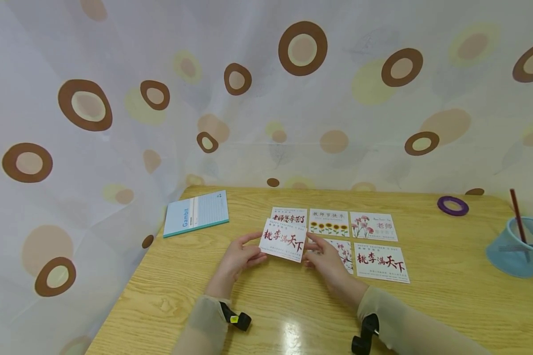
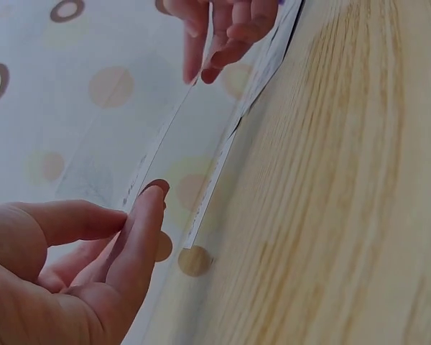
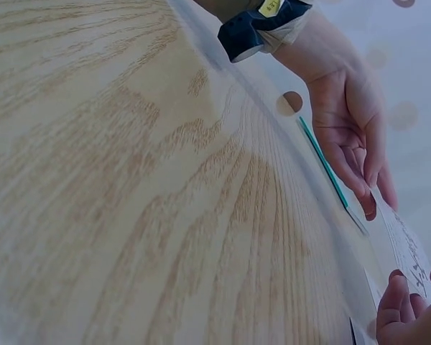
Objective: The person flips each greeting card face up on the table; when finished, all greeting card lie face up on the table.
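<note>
Both hands are pinching the calligraphy card (image 1: 283, 239) just above the table (image 1: 266, 315), the left hand (image 1: 241, 258) gripping its left short edge and the right hand (image 1: 326, 260) its right, long axis running crosswise between them.

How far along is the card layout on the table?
Five greeting cards already lie in two rows, among them the sunflower card and the carnation card. In hand: both the left hand and right hand pinch a sixth card, tilted above the table. Apparently left: laying it flat at the lower row's left end.
</note>
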Demonstrator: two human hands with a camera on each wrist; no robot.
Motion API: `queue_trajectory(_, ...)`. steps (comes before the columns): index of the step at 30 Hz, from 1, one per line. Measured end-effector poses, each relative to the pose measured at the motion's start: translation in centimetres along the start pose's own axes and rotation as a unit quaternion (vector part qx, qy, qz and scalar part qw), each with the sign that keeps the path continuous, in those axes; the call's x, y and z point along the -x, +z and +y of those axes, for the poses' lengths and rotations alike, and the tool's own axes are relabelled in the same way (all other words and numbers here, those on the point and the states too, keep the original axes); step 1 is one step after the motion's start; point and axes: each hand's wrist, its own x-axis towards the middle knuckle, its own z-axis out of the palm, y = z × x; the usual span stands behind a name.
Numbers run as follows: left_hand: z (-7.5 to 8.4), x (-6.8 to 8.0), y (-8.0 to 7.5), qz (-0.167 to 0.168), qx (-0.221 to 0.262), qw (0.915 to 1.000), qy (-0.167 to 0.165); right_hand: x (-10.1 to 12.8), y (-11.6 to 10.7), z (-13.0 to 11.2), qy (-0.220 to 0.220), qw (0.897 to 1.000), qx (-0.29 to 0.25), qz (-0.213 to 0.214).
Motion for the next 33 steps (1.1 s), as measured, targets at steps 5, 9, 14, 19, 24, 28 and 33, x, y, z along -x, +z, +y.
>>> queue_trajectory(5, -0.2, 0.0, 0.0, 0.005, 0.003, 0.9999, 0.01, -0.3, -0.1, 0.2, 0.001, 1.0, 0.012, 0.009)
queue_trajectory(9, -0.3, -0.1, 0.0, 0.012, -0.001, 0.9997, 0.02, -0.4, -0.2, 0.2, 0.002, 1.0, 0.021, 0.014)
queue_trajectory(14, -0.4, -0.2, 0.0, 0.019, -0.014, 0.9994, 0.025, -0.5, -0.2, 0.2, 0.007, 0.999, 0.025, 0.019)
queue_trajectory(19, -0.6, -0.1, -0.1, 0.011, -0.026, 0.9993, 0.023, -0.6, -0.2, 0.1, 0.013, 0.999, 0.032, 0.021)
queue_trajectory(24, -0.7, -0.1, -0.1, 0.008, -0.035, 0.9991, 0.021, -0.7, -0.2, 0.2, 0.009, 0.999, 0.038, 0.01)
queue_trajectory(28, -0.7, -0.1, -0.1, -0.002, -0.037, 0.9991, 0.022, -0.9, -0.2, 0.3, 0.011, 0.999, 0.047, 0.007)
queue_trajectory(33, -0.7, -0.1, -0.2, -0.005, -0.051, 0.9986, 0.016, -1.2, -0.3, 0.3, 0.015, 0.998, 0.058, 0.005)
